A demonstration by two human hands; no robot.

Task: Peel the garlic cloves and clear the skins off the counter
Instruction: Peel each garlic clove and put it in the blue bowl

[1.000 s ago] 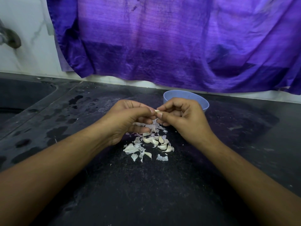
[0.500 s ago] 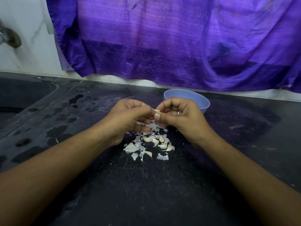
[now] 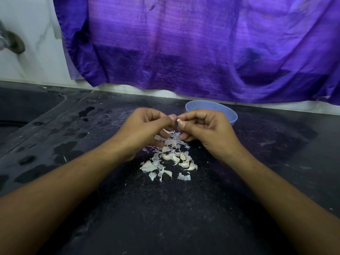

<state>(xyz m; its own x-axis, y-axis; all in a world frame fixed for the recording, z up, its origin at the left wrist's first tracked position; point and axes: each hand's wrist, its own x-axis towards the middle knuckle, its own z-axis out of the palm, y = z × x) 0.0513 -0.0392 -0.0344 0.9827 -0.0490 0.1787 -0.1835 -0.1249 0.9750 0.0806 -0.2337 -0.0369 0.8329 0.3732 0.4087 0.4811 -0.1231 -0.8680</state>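
Observation:
Both hands meet above a pile on the black counter (image 3: 165,218). My left hand (image 3: 145,129) and my right hand (image 3: 206,129) pinch one small garlic clove (image 3: 178,120) between their fingertips; most of it is hidden by the fingers. Below them lie several garlic cloves (image 3: 181,159) mixed with thin white skins (image 3: 149,166). More skins (image 3: 172,139) sit right under the hands. A blue bowl (image 3: 228,112) stands just behind my right hand; its inside is hidden.
A purple cloth (image 3: 202,48) hangs over the white wall behind the counter. A sink basin (image 3: 27,107) is sunk into the counter at far left, with a tap (image 3: 12,41) on the wall above it. Wet patches (image 3: 62,150) mark the counter's left side.
Both hands stay together at the clove, with only small finger shifts. The pile below has not moved.

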